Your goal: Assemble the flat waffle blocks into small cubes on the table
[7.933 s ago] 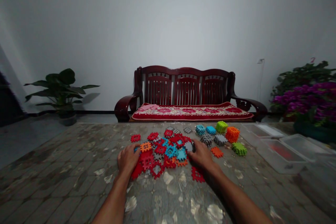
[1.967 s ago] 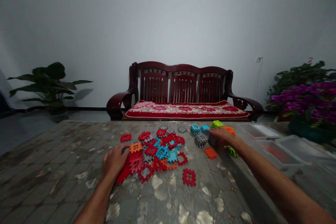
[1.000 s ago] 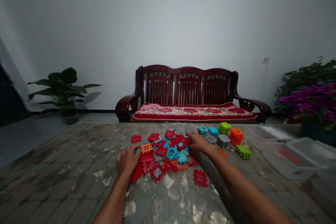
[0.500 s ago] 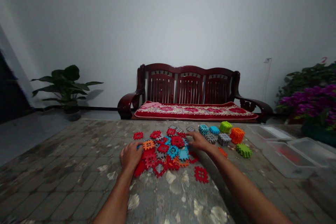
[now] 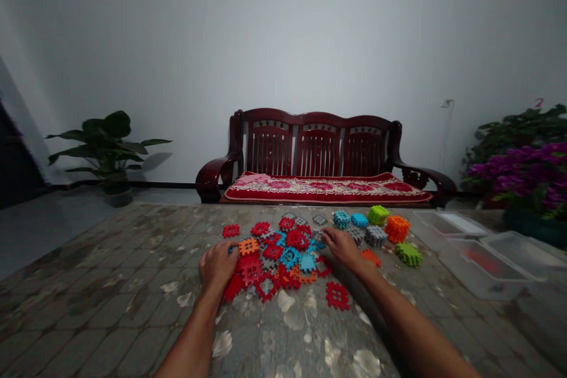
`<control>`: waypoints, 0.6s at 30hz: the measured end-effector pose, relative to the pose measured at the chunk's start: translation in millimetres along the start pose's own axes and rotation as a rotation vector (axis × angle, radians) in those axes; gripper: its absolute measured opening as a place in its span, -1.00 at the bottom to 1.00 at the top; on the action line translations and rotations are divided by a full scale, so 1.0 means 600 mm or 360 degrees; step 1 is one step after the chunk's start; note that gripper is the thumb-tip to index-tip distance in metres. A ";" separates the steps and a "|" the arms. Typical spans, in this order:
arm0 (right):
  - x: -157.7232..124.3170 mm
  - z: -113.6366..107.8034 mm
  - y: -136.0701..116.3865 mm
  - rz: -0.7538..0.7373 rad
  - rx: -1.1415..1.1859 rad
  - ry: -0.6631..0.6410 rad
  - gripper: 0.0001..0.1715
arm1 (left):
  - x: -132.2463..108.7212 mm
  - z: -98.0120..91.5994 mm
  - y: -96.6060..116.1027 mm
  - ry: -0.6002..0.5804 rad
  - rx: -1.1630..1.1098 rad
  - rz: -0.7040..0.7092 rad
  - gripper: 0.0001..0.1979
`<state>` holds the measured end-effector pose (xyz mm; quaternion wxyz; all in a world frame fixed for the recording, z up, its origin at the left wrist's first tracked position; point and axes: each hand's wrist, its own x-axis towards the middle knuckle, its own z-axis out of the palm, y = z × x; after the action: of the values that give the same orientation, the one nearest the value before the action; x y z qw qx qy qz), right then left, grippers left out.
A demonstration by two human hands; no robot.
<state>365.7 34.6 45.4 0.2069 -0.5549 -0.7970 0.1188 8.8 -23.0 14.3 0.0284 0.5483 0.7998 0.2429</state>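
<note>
A loose heap of notched plastic puzzle tiles in red, blue, grey and orange lies between my hands. My left hand rests at the heap's left side, fingers curled, with a sliver of a blue tile showing at the fingertips. Right beside it lies an orange tile with square holes. My right hand is at the heap's right edge, thumb and forefinger pinched on a grey tile. Red tiles top the heap's middle, and a light blue tile sits nearer me.
Sorted stacks stand to the right: blue, grey, orange and green. Clear plastic boxes lie beyond them. A single red tile is near my right forearm. A wooden bench stands behind the table.
My right hand has drawn its fingers in from pointing over the heap to a pinch at a grey tile. My left hand keeps its place. The view has shifted slightly.
</note>
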 end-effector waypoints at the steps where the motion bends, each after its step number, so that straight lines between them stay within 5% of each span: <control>1: -0.002 -0.001 0.003 0.0078 0.0081 0.0021 -0.53 | 0.000 0.000 0.000 0.0000 0.0004 -0.0003 -0.66; 10: -0.051 0.024 0.047 0.0284 0.0023 0.0127 -0.41 | 0.003 0.002 -0.004 -0.0012 0.0049 0.0010 -0.65; 18: -0.059 0.037 0.031 0.0261 -0.0189 0.0095 -0.30 | 0.004 0.003 -0.005 -0.0025 0.0028 0.0017 -0.64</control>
<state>381.3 9.1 10.9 0.1868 -0.6327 -0.7481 0.0715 5.8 -21.4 12.2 0.0285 0.5547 0.7986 0.2316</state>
